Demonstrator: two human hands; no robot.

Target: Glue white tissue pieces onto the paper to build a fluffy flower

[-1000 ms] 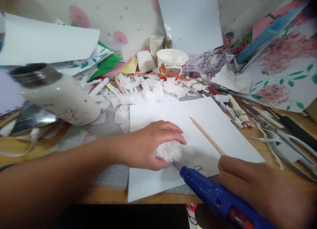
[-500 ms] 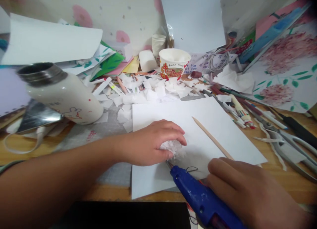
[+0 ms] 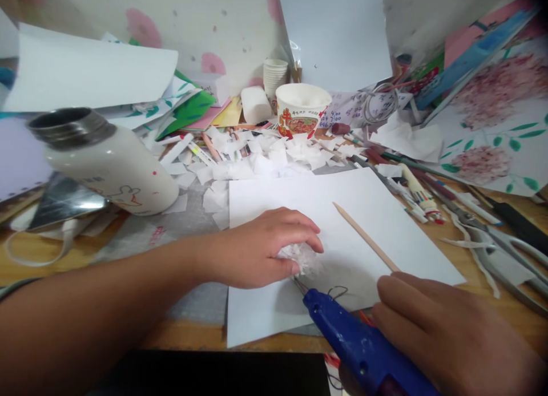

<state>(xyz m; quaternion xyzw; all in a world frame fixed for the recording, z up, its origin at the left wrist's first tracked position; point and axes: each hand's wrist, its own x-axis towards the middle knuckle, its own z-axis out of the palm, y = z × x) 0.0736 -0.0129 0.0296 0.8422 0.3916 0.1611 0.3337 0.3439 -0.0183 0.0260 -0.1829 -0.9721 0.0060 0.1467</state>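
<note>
My left hand (image 3: 265, 250) rests on the white sheet (image 3: 274, 196), its thumb and fingers curled around a small crumpled white paper piece (image 3: 302, 256). Part of that piece is hidden under the fingers. My right hand (image 3: 445, 322) grips a blue hot glue gun (image 3: 355, 339) that points up and to the left. Its metal nozzle sits just below the crumpled piece, near my left thumb; whether they touch I cannot tell. A thin wire loop sticks out beside the nozzle. Above my right knuckles, a pointed wooden stick (image 3: 363, 233) lies across the sheet.
Torn paper scraps (image 3: 265, 156) cover the back of the desk before a noodle cup (image 3: 302, 110). On the left stands an open white bottle (image 3: 111, 168), behind a phone (image 3: 64, 199). Scissors (image 3: 505, 247) and several pens lie at the right.
My right hand and the glue gun have shifted slightly right and down, drawing the nozzle back a little. My left hand has hardly moved.
</note>
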